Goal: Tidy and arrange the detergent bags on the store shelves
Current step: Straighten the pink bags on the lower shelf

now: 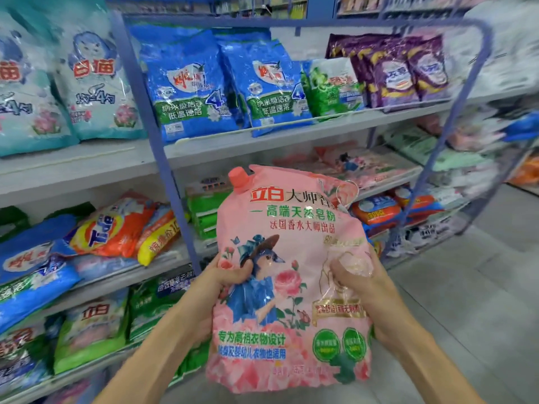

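The pink bag (287,290) is held upright, its sides gripped by the left hand (230,277) and right hand (354,277), probably for placing on the pink stack (367,167) behind it.

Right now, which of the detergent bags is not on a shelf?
The pink bag with the pink cap: left hand and right hand grip its sides; the other bags lie on shelves.

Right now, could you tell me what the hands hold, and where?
The pink detergent bag: left hand grips its left edge, right hand its right edge, about mid-height.
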A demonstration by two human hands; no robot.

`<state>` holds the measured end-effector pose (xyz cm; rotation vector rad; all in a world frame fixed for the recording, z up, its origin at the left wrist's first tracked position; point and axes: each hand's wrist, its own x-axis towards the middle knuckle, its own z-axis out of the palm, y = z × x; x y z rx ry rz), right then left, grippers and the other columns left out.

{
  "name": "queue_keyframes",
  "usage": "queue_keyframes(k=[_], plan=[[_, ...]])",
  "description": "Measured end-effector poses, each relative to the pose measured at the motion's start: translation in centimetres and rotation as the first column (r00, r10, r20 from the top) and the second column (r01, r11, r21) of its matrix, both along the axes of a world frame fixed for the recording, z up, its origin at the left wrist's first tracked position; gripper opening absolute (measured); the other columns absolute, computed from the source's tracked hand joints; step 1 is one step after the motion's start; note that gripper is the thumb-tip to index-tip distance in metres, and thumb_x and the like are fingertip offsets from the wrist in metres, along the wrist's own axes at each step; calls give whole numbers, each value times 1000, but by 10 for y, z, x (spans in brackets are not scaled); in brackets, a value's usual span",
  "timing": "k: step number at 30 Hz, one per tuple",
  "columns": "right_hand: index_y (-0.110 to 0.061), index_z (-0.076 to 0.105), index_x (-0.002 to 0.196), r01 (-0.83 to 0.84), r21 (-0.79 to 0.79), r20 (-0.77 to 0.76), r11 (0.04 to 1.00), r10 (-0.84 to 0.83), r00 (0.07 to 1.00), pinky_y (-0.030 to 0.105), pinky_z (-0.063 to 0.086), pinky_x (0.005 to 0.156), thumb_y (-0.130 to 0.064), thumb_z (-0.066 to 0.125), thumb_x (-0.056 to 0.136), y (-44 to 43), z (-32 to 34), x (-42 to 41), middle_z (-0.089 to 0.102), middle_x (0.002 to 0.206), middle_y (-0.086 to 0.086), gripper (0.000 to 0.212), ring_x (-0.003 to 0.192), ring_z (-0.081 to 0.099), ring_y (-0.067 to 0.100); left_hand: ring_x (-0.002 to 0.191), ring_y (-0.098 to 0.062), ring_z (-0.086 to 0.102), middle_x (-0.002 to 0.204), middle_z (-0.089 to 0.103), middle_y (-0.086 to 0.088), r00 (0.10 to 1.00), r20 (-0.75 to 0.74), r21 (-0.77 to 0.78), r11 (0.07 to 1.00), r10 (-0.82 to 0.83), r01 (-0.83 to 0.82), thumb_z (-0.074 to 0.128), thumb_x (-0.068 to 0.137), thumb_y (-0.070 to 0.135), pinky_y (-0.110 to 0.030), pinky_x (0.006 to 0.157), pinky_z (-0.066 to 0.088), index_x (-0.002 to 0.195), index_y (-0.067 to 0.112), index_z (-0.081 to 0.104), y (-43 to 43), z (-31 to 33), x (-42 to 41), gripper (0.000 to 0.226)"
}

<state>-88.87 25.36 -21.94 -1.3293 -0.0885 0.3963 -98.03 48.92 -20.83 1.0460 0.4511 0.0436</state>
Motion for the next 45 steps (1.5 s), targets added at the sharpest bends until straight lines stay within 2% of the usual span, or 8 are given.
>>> queue_keyframes(k=[7,11,15,26,32,36,39,45], plan=[[-34,63,126,47,-7,4,999,-47,999,45,61,79,-8,76,84,-42,-7,87,78,109,7,51,94,77,32,82,-33,76,105,75,-22,997,-36,9,998,-67,67,73,69,5,-43,68,64,120,3,66,-38,-12,98,52],[-38,64,123,46,16,-5,999,-45,999,47,60,81,-8,77,79,-54,-16,152,78,110,7,54,94,77,33,92,-36,74,116,73,-25,993,-80,60,994,-90,95,83,65,5,-56,93,57,120,4,67,-46,-25,165,57],[-38,63,127,41,25,-25,999,-41,999,50,58,86,-11,79,75,-65,-25,214,77,112,6,61,97,76,33,98,-38,74,116,73,-24,990,-110,65,993,-91,99,87,63,8,-55,88,60,130,3,60,-55,-36,225,73],[-30,63,129,-140,-13,-58,990,139,989,56,57,90,-9,77,77,-77,-41,354,77,114,12,58,98,75,38,77,-30,77,97,77,-19,991,-99,0,996,94,-94,74,68,5,-39,61,63,112,5,64,-92,-53,324,46],[-32,65,121,-282,-70,-33,957,281,959,45,61,80,-6,74,87,-72,-38,436,79,106,7,44,92,77,31,58,-19,73,72,74,-10,962,-75,44,964,264,-261,70,78,5,-26,48,56,100,0,65,-112,-45,371,23],[-28,69,111,-341,-97,-1,935,343,939,47,61,84,-6,77,85,-57,-33,485,79,103,9,35,87,78,28,65,-21,74,78,76,-9,936,-44,60,937,348,-345,71,76,9,-30,59,61,85,6,76,-112,-47,402,11],[-9,68,119,-377,-107,16,920,380,925,36,64,66,-6,76,85,-37,-28,512,79,100,10,35,84,78,25,79,-26,72,87,76,-11,921,-47,103,919,387,-381,75,72,15,-42,88,57,81,10,78,-98,-45,422,11],[-6,71,89,-475,-100,-43,874,473,880,34,59,66,-7,70,86,19,-36,572,73,74,11,4,64,69,22,67,-22,72,85,76,-9,903,-48,158,896,426,-414,65,91,12,-37,73,60,101,3,68,-48,-36,470,14]])
